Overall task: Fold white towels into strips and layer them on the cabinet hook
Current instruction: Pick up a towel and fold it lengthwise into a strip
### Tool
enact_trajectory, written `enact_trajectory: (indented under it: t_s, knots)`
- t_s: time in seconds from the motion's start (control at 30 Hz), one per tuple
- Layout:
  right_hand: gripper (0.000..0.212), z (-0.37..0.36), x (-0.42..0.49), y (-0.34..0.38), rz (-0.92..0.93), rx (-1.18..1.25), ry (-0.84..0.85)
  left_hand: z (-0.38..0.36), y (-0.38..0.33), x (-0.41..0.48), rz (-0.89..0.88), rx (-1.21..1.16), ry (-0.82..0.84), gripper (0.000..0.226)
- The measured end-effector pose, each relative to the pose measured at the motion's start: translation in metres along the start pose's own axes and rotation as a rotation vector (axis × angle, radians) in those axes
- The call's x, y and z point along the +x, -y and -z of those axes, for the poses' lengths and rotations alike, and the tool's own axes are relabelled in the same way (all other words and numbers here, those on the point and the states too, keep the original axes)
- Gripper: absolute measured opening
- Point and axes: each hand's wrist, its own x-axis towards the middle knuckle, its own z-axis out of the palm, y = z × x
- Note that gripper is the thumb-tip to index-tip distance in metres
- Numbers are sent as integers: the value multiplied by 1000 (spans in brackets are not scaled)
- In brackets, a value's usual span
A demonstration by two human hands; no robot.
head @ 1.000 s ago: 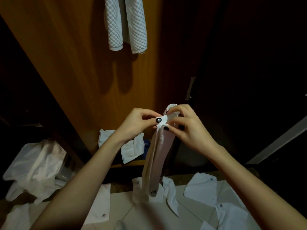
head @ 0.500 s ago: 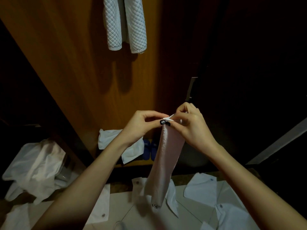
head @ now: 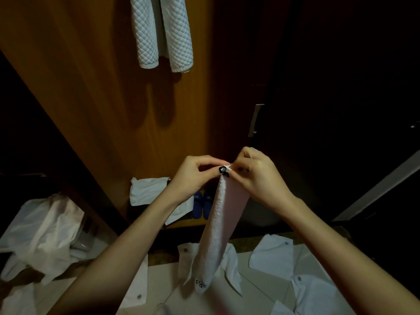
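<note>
towel [head: 218, 235] top loop flattened, left hand [head: 195, 176] and right hand [head: 259, 178] closer together

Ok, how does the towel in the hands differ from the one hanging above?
The held towel is one narrow strip pinched by the left hand and right hand; the hanging towel drapes in two legs, untouched. The held towel carries a dark logo; the hanging towel is diamond-quilted. Both are white.

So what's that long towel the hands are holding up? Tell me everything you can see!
The folded towel is a long, narrow white strip with a bumpy, terry-like weave, pinkish in the dim light. It hangs slanting from its top end, which the left hand and right hand pinch between fingertips. A small dark emblem marks its lower end, dangling in front of white cloths below.
</note>
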Motion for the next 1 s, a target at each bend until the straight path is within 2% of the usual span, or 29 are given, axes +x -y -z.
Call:
enact_trajectory:
  t_s: [0.13,0.23,0.3,0.4,0.47,0.63,0.83,0.93,1.0]
  knots:
    - [15,-2,-2,1,14,-23,2,-2,-2,1,-43,142,-26,19]
    - [13,1,3,-1,-93,159,14,-6,-3,2,-135,309,-91,19]
    - [16,5,6,-4,-149,195,40,-10,-3,3,-202,403,-143,15]
    - [31,8,5,-2,-148,29,120,-14,-1,4,-254,489,-206,16]
    - [39,11,0,0,-75,-133,109,-13,0,5,-267,502,-238,17]
    - [26,20,-13,-6,110,-333,202,2,0,8,-247,549,-258,16]
    - [32,25,-20,-9,233,-434,91,5,-1,5,-290,605,-251,14]
    - [36,24,-18,-16,13,-252,99,6,-5,4,-281,547,-285,14]
    - [32,22,-16,-16,-199,109,71,3,-6,2,-288,493,-288,15]
